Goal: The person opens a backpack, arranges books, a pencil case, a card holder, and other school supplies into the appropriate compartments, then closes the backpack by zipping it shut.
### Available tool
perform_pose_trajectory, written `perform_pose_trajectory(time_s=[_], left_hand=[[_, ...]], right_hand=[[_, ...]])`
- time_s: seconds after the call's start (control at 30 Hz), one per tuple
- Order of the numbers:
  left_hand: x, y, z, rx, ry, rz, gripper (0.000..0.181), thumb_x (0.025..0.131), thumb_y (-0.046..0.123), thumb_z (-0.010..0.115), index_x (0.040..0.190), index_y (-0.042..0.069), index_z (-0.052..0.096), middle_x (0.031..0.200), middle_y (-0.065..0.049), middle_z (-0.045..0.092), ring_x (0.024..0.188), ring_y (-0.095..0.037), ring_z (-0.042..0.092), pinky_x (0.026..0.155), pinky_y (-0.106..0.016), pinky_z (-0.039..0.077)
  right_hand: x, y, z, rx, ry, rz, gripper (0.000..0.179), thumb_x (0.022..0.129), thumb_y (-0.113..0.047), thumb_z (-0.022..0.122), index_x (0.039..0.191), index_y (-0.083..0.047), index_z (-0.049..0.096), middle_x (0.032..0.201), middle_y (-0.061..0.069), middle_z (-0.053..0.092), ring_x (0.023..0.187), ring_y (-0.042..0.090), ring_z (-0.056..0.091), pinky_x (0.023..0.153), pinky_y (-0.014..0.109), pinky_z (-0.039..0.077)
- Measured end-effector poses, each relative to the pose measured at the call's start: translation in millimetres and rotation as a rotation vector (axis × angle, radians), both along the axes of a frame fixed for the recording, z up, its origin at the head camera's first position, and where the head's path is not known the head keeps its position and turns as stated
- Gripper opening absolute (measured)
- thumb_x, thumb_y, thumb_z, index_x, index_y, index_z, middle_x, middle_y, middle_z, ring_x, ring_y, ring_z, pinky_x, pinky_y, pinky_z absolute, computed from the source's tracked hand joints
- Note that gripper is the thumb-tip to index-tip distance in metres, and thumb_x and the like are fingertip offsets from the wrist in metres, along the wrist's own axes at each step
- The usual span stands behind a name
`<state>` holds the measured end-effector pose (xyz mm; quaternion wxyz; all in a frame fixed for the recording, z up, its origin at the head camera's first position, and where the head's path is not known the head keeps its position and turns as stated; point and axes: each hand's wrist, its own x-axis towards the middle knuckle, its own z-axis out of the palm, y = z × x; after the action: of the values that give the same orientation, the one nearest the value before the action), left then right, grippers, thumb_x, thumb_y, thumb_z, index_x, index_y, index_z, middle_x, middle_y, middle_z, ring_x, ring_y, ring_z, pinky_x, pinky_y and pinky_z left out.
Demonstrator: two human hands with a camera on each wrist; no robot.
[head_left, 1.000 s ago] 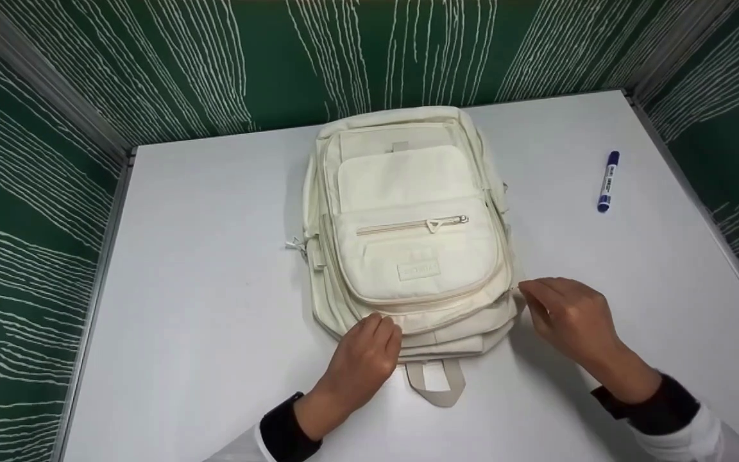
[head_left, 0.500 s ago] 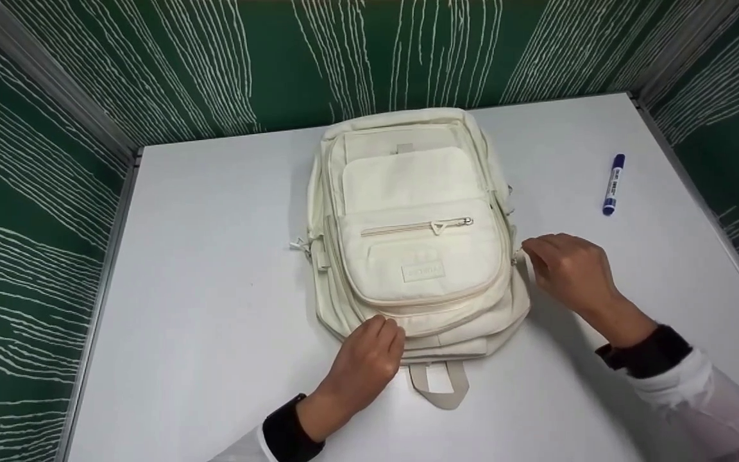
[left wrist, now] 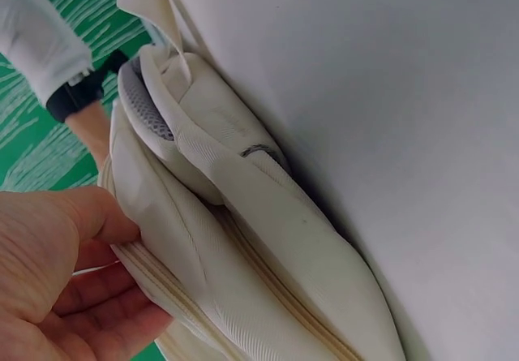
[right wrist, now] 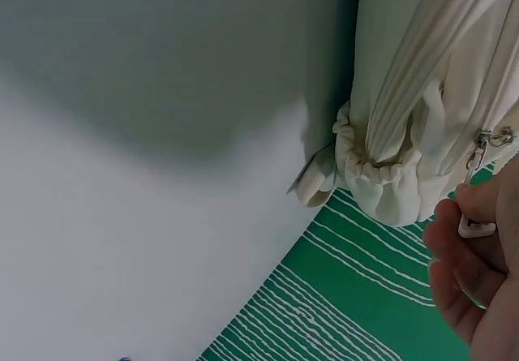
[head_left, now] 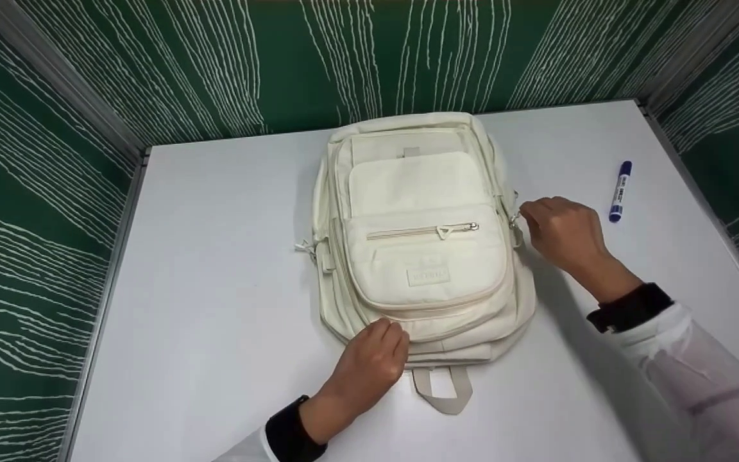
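Note:
A cream backpack [head_left: 421, 186] lies on the white table with its front up and its top loop [head_left: 451, 404] towards me. My left hand [head_left: 369, 366] pinches the fabric edge beside a zipper at the near end of the bag; the left wrist view shows that zipper seam [left wrist: 162, 284] under the fingers. At the bag's right side my right hand [head_left: 565, 231] pinches a zipper pull [right wrist: 476, 228], and its metal slider [right wrist: 484, 138] shows in the right wrist view. A second zipper pull [head_left: 304, 247] sticks out on the left side.
A blue and white marker [head_left: 620, 191] lies on the white table [head_left: 215, 289] to the right of the bag. Green panels with white lines [head_left: 292, 64] stand at the back and sides. In the right wrist view, a gathered side pocket [right wrist: 389, 186] bulges from the bag.
My right hand has moved away from me along the bag's right side with the zipper pull. The left hand keeps its hold at the near edge. The view has shifted slightly.

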<state>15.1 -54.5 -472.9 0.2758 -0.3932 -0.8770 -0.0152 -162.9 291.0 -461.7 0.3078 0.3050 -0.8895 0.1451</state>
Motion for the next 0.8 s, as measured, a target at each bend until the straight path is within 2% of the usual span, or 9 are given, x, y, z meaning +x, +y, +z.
perform_pose_trajectory(time_s=[0.13, 0.2, 0.4, 0.53, 0.67, 0.8], left_hand=[[-0.4, -0.3, -0.1, -0.005, -0.003, -0.006, 0.012, 0.090, -0.011, 0.065, 0.090, -0.002, 0.073, 0.084, -0.007, 0.063, 0.082, -0.016, 0.060, 0.075, -0.023, 0.054], [-0.6, -0.8, 0.2, -0.012, 0.001, -0.006, 0.013, 0.090, -0.010, 0.063, 0.091, -0.001, 0.073, 0.084, -0.007, 0.063, 0.083, -0.016, 0.060, 0.075, -0.023, 0.054], [-1.2, -1.2, 2.3, -0.047, 0.007, 0.002, 0.009, 0.086, -0.006, 0.075, 0.093, 0.000, 0.075, 0.086, -0.006, 0.063, 0.083, -0.016, 0.060, 0.074, -0.022, 0.053], [-1.2, -1.2, 2.5, -0.052, -0.013, -0.001, 0.012, 0.083, -0.003, 0.080, 0.094, -0.001, 0.075, 0.088, -0.007, 0.064, 0.085, -0.016, 0.061, 0.074, -0.022, 0.054], [-1.4, -2.3, 1.7, -0.045, -0.019, -0.005, 0.012, 0.084, -0.003, 0.080, 0.094, -0.001, 0.075, 0.089, -0.007, 0.064, 0.085, -0.017, 0.061, 0.073, -0.023, 0.053], [-2.1, -3.5, -0.1, -0.030, -0.015, -0.014, 0.012, 0.083, -0.004, 0.079, 0.093, -0.001, 0.074, 0.088, -0.007, 0.064, 0.084, -0.017, 0.060, 0.073, -0.023, 0.053]], right_hand=[[-15.0, -5, -1.3, 0.022, 0.008, -0.023, 0.010, 0.086, 0.012, 0.069, 0.084, 0.002, 0.071, 0.073, 0.019, 0.070, 0.056, 0.036, 0.061, 0.039, 0.043, 0.043], [-21.8, -8, -1.2, 0.033, 0.007, -0.027, 0.011, 0.087, 0.011, 0.068, 0.081, 0.001, 0.069, 0.069, 0.018, 0.067, 0.053, 0.034, 0.057, 0.038, 0.041, 0.039], [-36.9, -14, 0.3, 0.043, -0.021, -0.051, 0.017, 0.090, 0.008, 0.064, 0.076, -0.002, 0.064, 0.063, 0.016, 0.060, 0.052, 0.033, 0.053, 0.037, 0.041, 0.035], [-42.8, -16, 0.6, 0.003, -0.057, -0.105, 0.014, 0.089, 0.008, 0.065, 0.080, -0.002, 0.069, 0.065, 0.017, 0.063, 0.054, 0.034, 0.055, 0.038, 0.044, 0.036], [-45.5, -19, -0.6, -0.050, -0.142, -0.152, 0.017, 0.087, 0.008, 0.060, 0.077, -0.002, 0.069, 0.064, 0.016, 0.061, 0.053, 0.032, 0.053, 0.041, 0.045, 0.037], [-42.4, -21, -1.4, -0.101, -0.185, -0.148, 0.012, 0.086, 0.006, 0.063, 0.087, 0.001, 0.074, 0.078, 0.019, 0.071, 0.065, 0.038, 0.062, 0.048, 0.051, 0.045]])
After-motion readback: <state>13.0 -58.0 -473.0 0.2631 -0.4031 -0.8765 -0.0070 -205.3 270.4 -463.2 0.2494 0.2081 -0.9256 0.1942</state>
